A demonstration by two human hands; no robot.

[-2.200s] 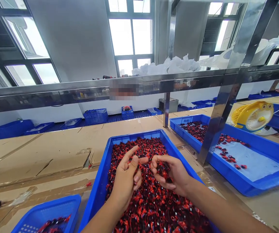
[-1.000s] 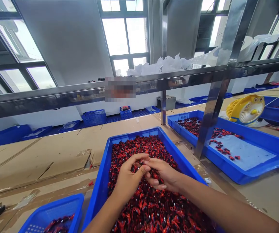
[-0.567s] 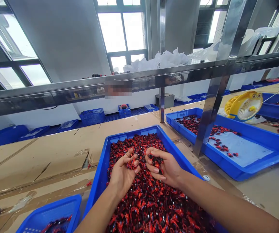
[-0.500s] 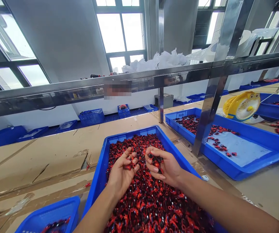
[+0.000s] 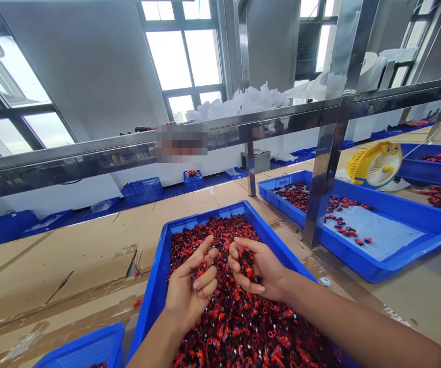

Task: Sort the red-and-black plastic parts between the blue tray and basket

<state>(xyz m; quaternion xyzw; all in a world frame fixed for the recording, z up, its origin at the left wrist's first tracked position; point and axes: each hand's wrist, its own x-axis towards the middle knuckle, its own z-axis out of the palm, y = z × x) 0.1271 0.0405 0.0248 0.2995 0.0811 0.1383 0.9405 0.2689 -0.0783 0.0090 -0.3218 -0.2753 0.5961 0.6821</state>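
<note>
A long blue tray (image 5: 154, 266) lies in front of me, heaped with small red and black plastic parts (image 5: 239, 327). Over the heap, my left hand (image 5: 191, 286) curls its fingers around a red part (image 5: 202, 268), its thumb and index finger pointing up. My right hand (image 5: 260, 268) is cupped around several red and black parts (image 5: 247, 261), which show between the palm and the bent fingers. The two hands face each other with a small gap between them. How many parts sit inside each hand is partly hidden by the fingers.
A second blue tray (image 5: 381, 266) with scattered parts on a white sheet stands right, behind a metal post (image 5: 322, 168). A yellow fan (image 5: 375, 166) sits beyond it. A smaller blue basket (image 5: 86, 347) is at lower left. A metal rail (image 5: 128, 156) crosses above the cardboard-covered table (image 5: 70, 255).
My left fingers have curled further inward over the red part, and the parts in my right hand have shifted within its grasp. The view has moved slightly.
</note>
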